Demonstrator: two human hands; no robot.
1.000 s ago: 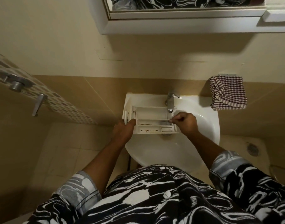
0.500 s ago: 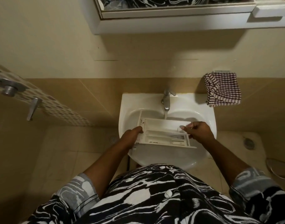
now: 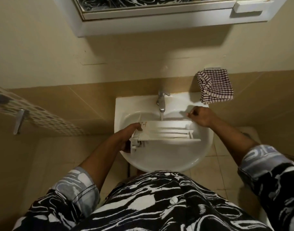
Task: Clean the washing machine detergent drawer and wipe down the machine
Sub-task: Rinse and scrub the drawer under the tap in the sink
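While left hand (image 3: 131, 136) grips the drawer (image 3: 168, 132), right hand (image 3: 201, 116) has let go.

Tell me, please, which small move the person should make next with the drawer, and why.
Probably lower the right hand onto the detergent drawer and rub its compartments under the water. Only the left hand grips the drawer, at its left end; a stream appears to fall from the tap onto it over the sink; the right hand is off it.
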